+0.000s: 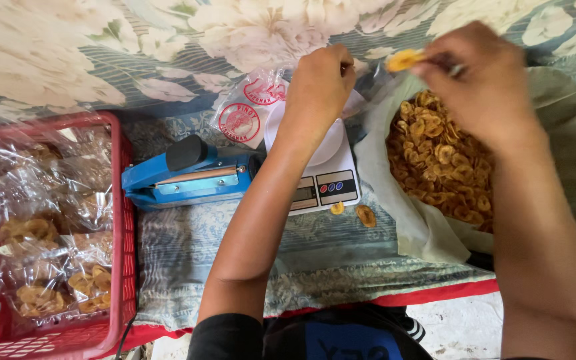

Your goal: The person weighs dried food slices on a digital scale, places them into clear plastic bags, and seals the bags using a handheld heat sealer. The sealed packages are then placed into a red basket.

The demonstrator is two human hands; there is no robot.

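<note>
Floral cloth covers the floor. Left hand curled over a clear bag with round red labels on the white scale. Right hand pinches a yellow chip above the open sack of chips. Blue sealer beside red basket of filled packets.

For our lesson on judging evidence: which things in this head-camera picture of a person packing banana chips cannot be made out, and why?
- Scale platter: the left hand covers it in the head view.
- Scale display: too small to read.
- Chip in the right hand: motion blur.
- Red basket: cut off by the left edge.
- Large bag of chips: the right forearm hides part.
</note>
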